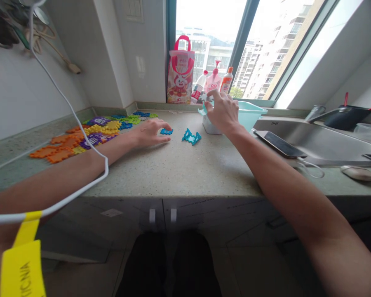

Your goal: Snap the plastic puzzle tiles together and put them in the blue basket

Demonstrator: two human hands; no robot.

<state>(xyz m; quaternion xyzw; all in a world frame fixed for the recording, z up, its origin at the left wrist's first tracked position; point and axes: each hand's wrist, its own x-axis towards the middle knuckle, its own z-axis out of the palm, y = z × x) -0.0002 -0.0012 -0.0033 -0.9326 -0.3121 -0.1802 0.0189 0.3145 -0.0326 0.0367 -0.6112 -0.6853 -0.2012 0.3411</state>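
Note:
My left hand hovers low over the counter, thumb and fingers apart around a small blue notched plastic piece; whether it touches the piece I cannot tell. To its right stands a teal assembly of joined notched pieces, its sides tilted up. My right hand is at the near left side of a pale teal basin, above a whitish container. Its thumb and forefinger curl together near something teal, which I cannot make out from the basin's rim.
Orange, yellow, purple, green and blue notched pieces lie piled at left. A phone rests by the sink, a mouse nearer. A gift bag and bottles line the window. A white cable hangs in front.

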